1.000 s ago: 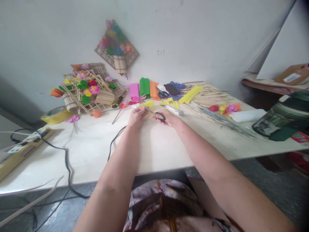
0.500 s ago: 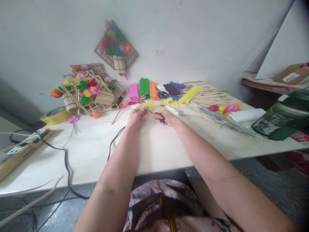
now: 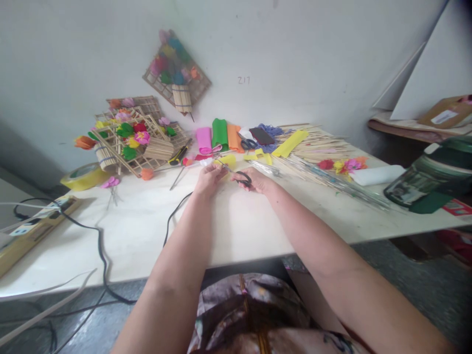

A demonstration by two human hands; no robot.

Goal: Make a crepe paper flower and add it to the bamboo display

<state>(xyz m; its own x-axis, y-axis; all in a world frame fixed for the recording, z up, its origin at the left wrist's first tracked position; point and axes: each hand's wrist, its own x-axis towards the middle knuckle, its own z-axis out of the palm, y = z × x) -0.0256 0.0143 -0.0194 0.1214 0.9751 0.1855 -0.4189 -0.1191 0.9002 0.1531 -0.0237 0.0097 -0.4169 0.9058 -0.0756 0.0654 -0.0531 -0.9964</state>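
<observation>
Little moved; right hand (image 3: pixel 258 180) grips scissors (image 3: pixel 243 180), left hand (image 3: pixel 208 179) obscures its hold.

A pale grey wall (image 3: pixel 302 59) bearing the handwritten number 217 rose behind the white tabletop (image 3: pixel 243 226). Below lay a speckled grey floor (image 3: pixel 391 275); a brown-edged shelf (image 3: pixel 401 132) stood at the right, under soft, dim light.

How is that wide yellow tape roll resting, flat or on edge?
Flat: the wide yellow tape roll has its round opening facing up.
</observation>
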